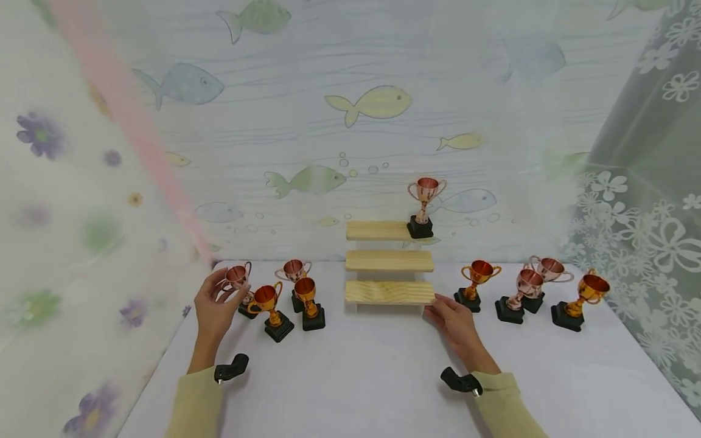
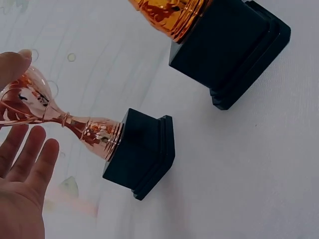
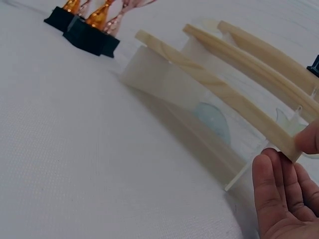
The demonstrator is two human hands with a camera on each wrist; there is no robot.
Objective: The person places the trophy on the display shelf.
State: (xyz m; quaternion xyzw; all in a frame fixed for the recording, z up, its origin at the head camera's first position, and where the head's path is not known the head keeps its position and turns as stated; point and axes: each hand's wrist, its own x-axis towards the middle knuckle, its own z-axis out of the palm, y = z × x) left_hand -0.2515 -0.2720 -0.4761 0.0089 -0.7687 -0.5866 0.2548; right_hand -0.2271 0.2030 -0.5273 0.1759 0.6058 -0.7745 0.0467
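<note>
The left hand held a pink trophy by its cup, thumb on one side and fingers on the other, at the far left of the white table. The trophy leaned; whether its black base touched the table could not be told. Just to its right stood a gold trophy, with a second gold trophy farther right and another pink trophy just behind that one.

The right hand pinched the right end of the lowest board of a three-step wooden stand, thumb above and fingers beneath. The stand was at the far middle of the table, and on the right end of its top board a pink trophy stood upright.

To the right of the stand were four more trophies: a gold one nearest it, two pink ones close together, one in front of the other, and a gold one farthest right. Behind the table hung a pale cloth with fish on it.
</note>
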